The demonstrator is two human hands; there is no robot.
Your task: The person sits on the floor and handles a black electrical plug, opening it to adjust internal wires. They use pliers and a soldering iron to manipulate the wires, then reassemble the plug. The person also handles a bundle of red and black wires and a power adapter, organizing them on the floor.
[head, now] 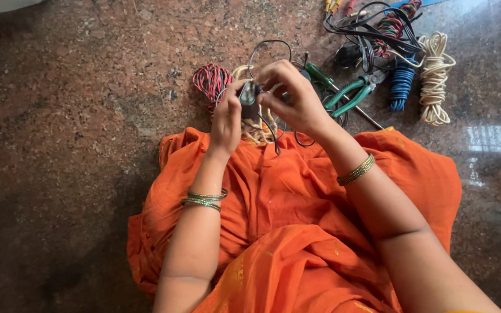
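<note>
Pinching a small dark part [249, 93] between them, the left hand [226, 119] and right hand [294, 98] work above the orange cloth [273, 197], its thin black wire [271, 124] dangling loose, green pliers [349, 95] unused beside.

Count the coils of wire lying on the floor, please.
4 clear coils: red-and-black coil by the left hand, blue coil, cream coil far right, red-green coil on top. More may hide behind the hands.
</note>
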